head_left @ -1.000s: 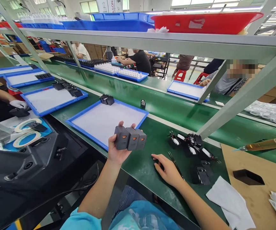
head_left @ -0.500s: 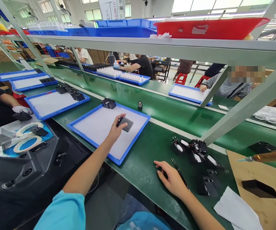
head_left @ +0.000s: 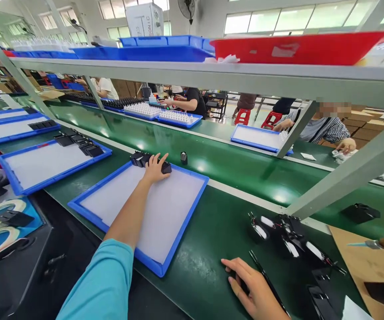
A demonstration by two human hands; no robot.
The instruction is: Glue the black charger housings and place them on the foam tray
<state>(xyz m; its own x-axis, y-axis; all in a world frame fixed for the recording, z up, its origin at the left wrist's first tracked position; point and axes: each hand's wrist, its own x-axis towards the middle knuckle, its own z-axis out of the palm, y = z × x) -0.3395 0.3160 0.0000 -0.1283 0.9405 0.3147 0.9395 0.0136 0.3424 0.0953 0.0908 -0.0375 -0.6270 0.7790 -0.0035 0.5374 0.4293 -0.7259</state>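
My left hand (head_left: 154, 170) is at the far edge of a blue-rimmed tray (head_left: 187, 212) with a white lining. Its fingers are spread over a row of small black plastic cases (head_left: 140, 158), and one black case (head_left: 166, 167) shows between the thumb and forefinger. My right hand (head_left: 250, 284) rests on the green bench with loosely bent fingers apart, holding nothing. Black tweezers (head_left: 267, 281) lie just beyond it. To their right is a pile of black housings (head_left: 290, 235) with white parts and thin wires.
Another blue tray (head_left: 38, 171) with black cases stands at the left. A lone black piece (head_left: 184, 158) is on the green belt (head_left: 218, 155). A slanted grey post (head_left: 341, 173) rises at the right, near a brown-handled tool with a blue tip (head_left: 383, 243). Co-workers sit across the line.
My left hand has carried a black case from the middle of the tray to the row at its far edge, and its fingers have spread. The right hand stays on the bench; the view has shifted.
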